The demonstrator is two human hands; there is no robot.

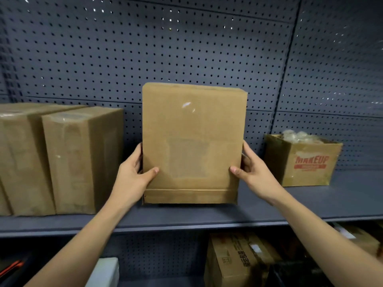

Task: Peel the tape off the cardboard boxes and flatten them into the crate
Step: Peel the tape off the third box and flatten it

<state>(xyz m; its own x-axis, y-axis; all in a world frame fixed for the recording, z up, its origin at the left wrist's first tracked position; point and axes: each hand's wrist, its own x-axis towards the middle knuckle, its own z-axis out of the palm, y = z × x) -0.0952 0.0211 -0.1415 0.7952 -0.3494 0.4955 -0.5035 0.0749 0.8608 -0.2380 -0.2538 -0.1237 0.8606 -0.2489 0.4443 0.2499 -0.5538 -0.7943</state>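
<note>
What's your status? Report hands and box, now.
Left hand and right hand grip the tall brown cardboard box upright at the grey shelf. Crate not visible. Nothing in the way.

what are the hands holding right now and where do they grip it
Both hands hold the upright cardboard box by its lower side edges: left hand on its left edge, right hand on its right.

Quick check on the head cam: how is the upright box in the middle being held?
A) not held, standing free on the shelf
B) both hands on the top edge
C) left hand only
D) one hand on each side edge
D: the left hand and right hand grip opposite side edges of the upright box, thumbs on its front face, near the bottom.
</note>
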